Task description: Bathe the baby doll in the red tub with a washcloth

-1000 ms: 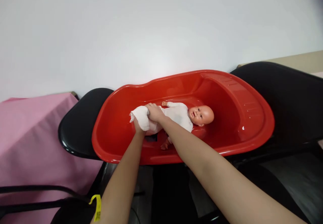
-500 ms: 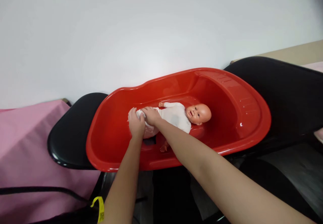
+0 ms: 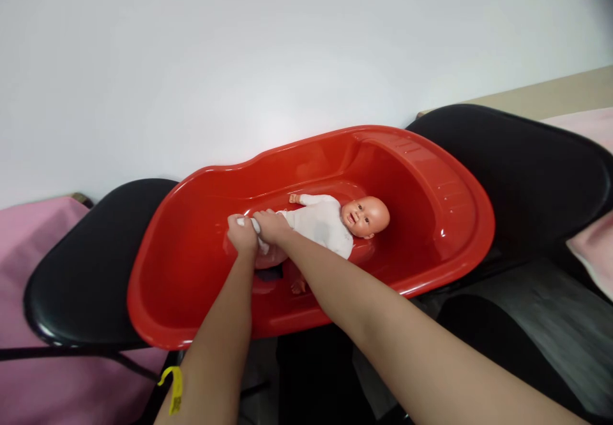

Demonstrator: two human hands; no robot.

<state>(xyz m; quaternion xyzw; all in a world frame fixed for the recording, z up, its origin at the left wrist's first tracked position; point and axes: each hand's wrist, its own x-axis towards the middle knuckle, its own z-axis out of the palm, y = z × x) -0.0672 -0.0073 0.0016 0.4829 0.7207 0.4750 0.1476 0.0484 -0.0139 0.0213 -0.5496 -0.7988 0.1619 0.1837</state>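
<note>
Cloth (image 3: 256, 226) near doll (image 3: 316, 222) in tub (image 3: 407, 243)

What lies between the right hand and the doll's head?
In the head view, the doll's white-clothed torso lies between the right hand and the doll's head.

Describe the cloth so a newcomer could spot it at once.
Find the red tub. Inside lies a doll in a white top; farther left in the picture, the left hand and right hand grip the cloth. Unlike the top, it is a bunched white wad.
</note>
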